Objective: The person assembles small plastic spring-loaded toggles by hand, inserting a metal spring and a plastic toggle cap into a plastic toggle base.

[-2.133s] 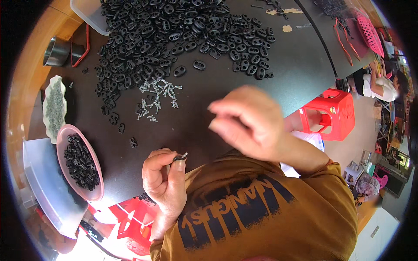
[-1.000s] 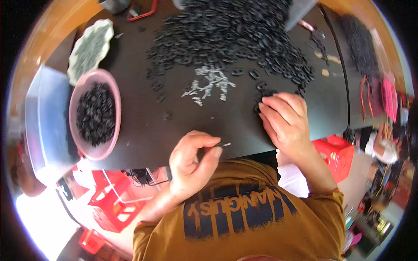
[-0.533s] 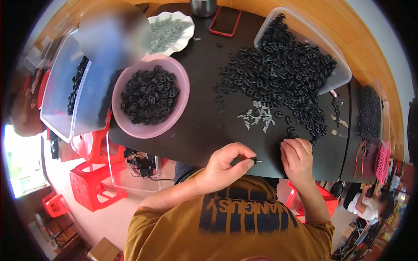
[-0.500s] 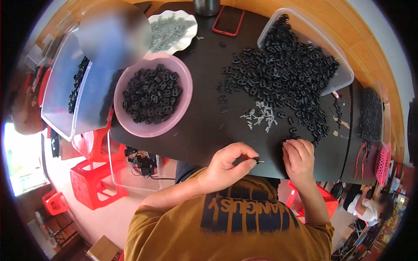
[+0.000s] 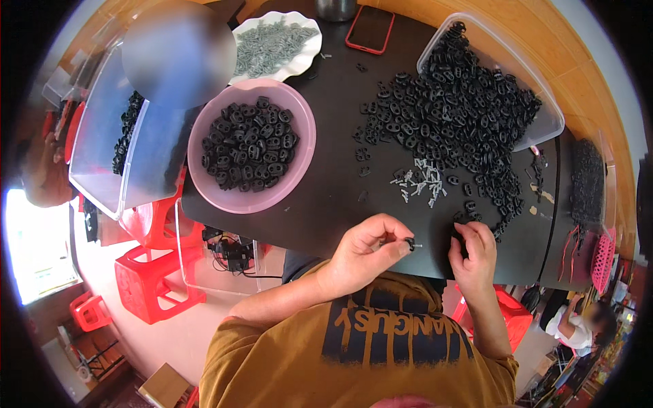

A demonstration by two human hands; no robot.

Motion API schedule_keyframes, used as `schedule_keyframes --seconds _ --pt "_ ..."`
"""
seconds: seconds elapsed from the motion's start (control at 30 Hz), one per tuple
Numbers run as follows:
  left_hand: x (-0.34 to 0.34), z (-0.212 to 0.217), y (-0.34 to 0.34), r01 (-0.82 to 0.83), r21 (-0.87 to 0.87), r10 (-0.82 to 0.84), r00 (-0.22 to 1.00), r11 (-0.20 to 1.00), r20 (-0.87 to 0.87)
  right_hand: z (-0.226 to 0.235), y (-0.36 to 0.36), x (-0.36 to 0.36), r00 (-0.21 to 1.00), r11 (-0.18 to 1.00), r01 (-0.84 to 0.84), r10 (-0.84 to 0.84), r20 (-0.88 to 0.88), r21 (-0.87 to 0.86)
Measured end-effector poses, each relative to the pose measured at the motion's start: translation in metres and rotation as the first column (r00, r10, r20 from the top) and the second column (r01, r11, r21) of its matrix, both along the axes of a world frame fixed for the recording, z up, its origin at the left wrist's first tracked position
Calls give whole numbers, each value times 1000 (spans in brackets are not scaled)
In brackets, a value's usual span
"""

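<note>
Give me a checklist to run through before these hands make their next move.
1. Left hand has a grip on the small black piece: ok, pinched at the fingertips.
2. Thin pale part shows at that piece: ok, it sticks out to the right.
3. Right hand holds something: cannot tell, its fingertips are beside dark pieces.
4. All pale springs in the white plate: not ok, some lie loose on the table.
5. Pink bowl apart from both hands: ok, it stands farther left.
</note>
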State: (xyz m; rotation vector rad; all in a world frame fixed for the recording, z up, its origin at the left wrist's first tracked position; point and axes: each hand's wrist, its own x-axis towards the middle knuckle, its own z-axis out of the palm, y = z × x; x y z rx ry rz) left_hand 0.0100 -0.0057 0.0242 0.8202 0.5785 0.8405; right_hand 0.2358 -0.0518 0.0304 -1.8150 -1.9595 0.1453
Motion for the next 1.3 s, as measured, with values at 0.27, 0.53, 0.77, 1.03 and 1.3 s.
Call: schedule_keyframes --seconds 0.27,0.53,0.77,1.03,1.3 --pt "6 11 9 -133 -115 139 989 985 54 -4 -1 -3 996 991 -54 62 -69 120" --pt "25 38 20 -120 110 118 993 987 24 32 24 -21 -617 941 -337 -251 -746 -38" --pt "46 47 19 -104 285 134 987 953 -86 27 22 -17 -647 923 -383 -282 -708 -18" --pt "50 42 18 -93 165 114 986 982 -121 25 20 -12 -553 936 -342 -267 -789 -77" --pt "48 37 16 -114 77 121 987 990 -101 11 16 -10 -437 967 -244 -180 -881 -76"
